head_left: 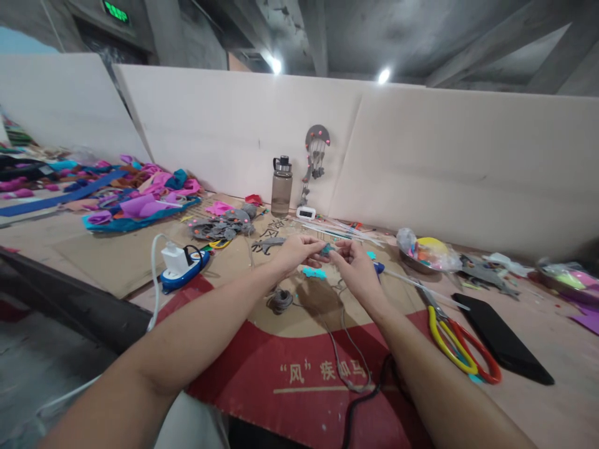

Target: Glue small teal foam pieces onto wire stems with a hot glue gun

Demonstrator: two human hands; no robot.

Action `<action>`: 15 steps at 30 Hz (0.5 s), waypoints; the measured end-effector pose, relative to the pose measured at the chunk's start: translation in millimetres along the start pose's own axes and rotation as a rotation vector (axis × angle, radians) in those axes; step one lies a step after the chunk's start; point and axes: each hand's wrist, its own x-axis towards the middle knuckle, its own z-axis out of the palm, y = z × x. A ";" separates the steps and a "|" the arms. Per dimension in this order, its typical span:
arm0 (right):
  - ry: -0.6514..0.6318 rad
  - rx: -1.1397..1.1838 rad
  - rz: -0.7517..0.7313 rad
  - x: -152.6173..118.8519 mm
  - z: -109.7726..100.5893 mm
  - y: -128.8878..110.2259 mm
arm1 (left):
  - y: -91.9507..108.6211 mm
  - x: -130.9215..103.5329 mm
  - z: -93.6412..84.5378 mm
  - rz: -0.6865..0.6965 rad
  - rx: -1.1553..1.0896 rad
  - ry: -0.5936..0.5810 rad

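Above the cardboard sheet, my left hand point(302, 251) and my right hand point(354, 267) meet, fingers closed in a pinch on a small grey-teal felt piece point(326, 249). Its exact shape is partly hidden by my fingertips. A thin grey cord point(344, 349) runs down below the hands in a loose loop over the red printing; whether it is fixed to the felt cannot be seen. Below my left hand lies a small wound bundle of grey cord point(281, 300). A bright turquoise scrap point(314, 273) rests just under the felt piece.
Scissors with yellow and red handles point(461, 343) and a black phone-like slab point(503, 337) lie right. A blue power strip point(185, 273) sits left, near grey felt pieces point(222, 226). Behind stand a bottle point(281, 190), a small white clock point(306, 213) and a hanging felt moon point(317, 135).
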 end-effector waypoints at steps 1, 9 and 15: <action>-0.024 0.024 0.045 -0.2 0.2 0.3 | -0.5 1.1 -1.9 0.022 0.006 0.008; -0.108 -0.188 0.255 10.0 -15.4 3.2 | 0.9 7.3 -12.7 0.108 0.044 0.135; 0.203 -0.525 0.154 27.4 -71.8 24.9 | 8.6 6.7 -14.0 0.130 -0.061 0.183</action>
